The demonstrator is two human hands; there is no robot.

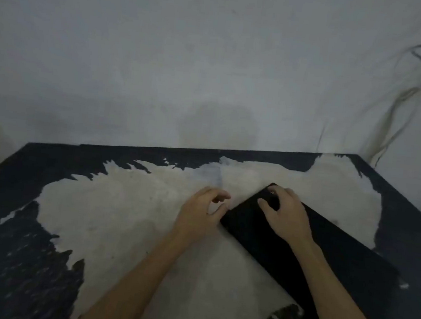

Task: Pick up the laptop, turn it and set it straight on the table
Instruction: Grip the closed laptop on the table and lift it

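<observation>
- The laptop, black and closed, lies flat on the table, and it's plainly crooked: its long edges run at a slant to the table's far edge, one corner pointing up toward the wall.
- Right hand is on top of the laptop, near that far corner, fingers spread and curled down onto the lid. It's pressing or steadying rather than clasping, with nothing wrapped round an edge that I can see.
- Left hand sits just beside the laptop's left edge, fingers curled and partly apart, thumb near the rim. It's holding nothing; whether a fingertip already touches the edge, I can't tell.
- My read: this is the grasp, before any lift. The laptop is still down on the table.
- To do it well, the left fingers want to slip under that left edge while the right shifts to the opposite side, so the weight sits between both hands.
- A one-corner lift would likely let the slab tip or slide on the worn, patchy tabletop.
- Then turn until the long edges run parallel with the table's far edge, and lower it flat.
- Beyond the laptop, loose cables hang down the wall at the table's far right corner, well apart from it.
</observation>
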